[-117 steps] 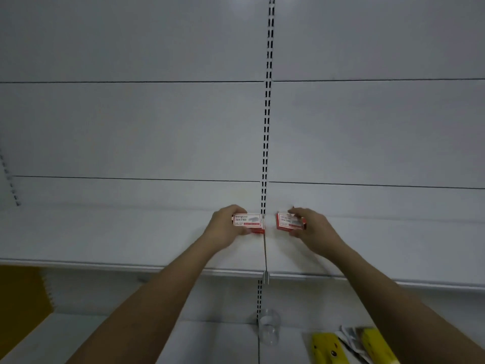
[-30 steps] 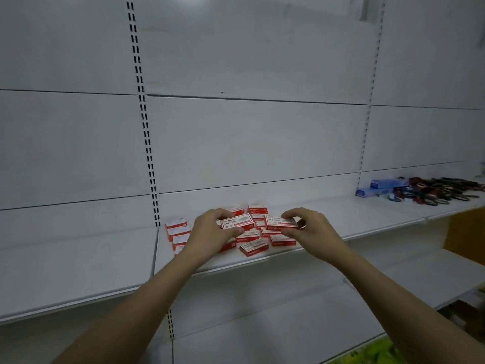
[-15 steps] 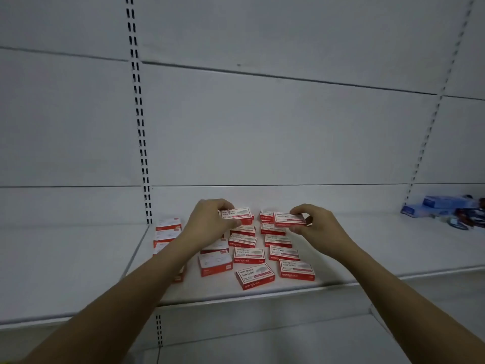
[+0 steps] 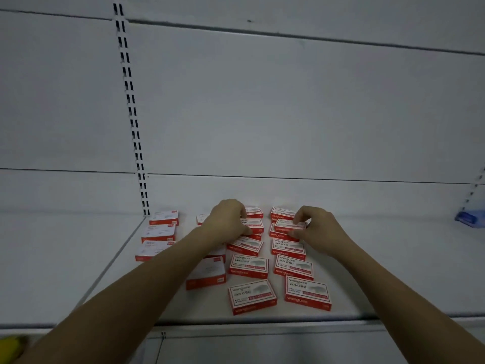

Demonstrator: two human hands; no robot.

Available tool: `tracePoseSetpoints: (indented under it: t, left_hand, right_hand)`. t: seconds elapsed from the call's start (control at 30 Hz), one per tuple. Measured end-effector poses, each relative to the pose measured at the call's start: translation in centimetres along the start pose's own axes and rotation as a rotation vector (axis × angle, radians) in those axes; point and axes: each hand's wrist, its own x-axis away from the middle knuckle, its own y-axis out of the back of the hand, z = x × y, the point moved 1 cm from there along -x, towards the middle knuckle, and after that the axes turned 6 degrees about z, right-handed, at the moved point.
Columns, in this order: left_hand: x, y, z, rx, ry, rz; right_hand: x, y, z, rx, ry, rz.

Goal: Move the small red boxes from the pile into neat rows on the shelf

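Several small red and white boxes lie flat on a white shelf (image 4: 367, 258). Two columns run front to back, the nearest boxes being one at the front middle (image 4: 252, 296) and one at the front right (image 4: 307, 292). My left hand (image 4: 227, 222) grips a red box (image 4: 253, 225) over the left column, near the back. My right hand (image 4: 316, 228) pinches another red box (image 4: 290, 225) above the right column. More boxes lie white side up at the left, by the shelf joint (image 4: 158, 232), and under my left forearm (image 4: 207, 274).
A slotted upright (image 4: 132, 119) runs down the white back panel at the left. A blue packet (image 4: 469, 218) sits on the shelf at the far right edge. The shelf's front lip (image 4: 262, 323) crosses below the boxes. Something yellow (image 4: 10, 346) shows at the bottom left.
The view has come closer and tilted down onto the boxes. Both hands have lowered the boxes they hold toward the back of the two columns.
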Motion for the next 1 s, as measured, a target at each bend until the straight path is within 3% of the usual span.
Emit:
tracePoseSetpoints:
  t: [0.3, 0.47, 0.53, 0.7, 0.87, 1.0]
  left_hand:
    - [1.1, -0.3, -1.5, -0.071, 0.078, -0.054]
    - [4.2, 0.9, -2.0, -0.107, 0.108, -0.129]
    - [6.1, 1.5, -2.2, -0.146, 0.117, -0.148]
    - [12.6, 5.4, -1.2, -0.308, 0.180, -0.242]
    - [19.4, 10.6, 2.2, -0.377, 0.375, -0.276]
    - [23.7, 13.9, 5.8, -0.322, 0.487, -0.324]
  right_hand:
    - [0.6, 0.6, -0.8, -0.064, 0.097, 0.090]
    - [1.3, 3.2, 0.4, -0.012, 0.209, -0.046]
    - [1.6, 3.4, 2.1, -0.029, 0.271, -0.029]
    - [2.8, 1.5, 8.3, -0.060, 0.481, 0.138]
    - [4.7, -1.7, 16.9, 0.068, 0.624, 0.437]
    - [6.9, -4.1, 24.0, 0.092, 0.675, 0.498]
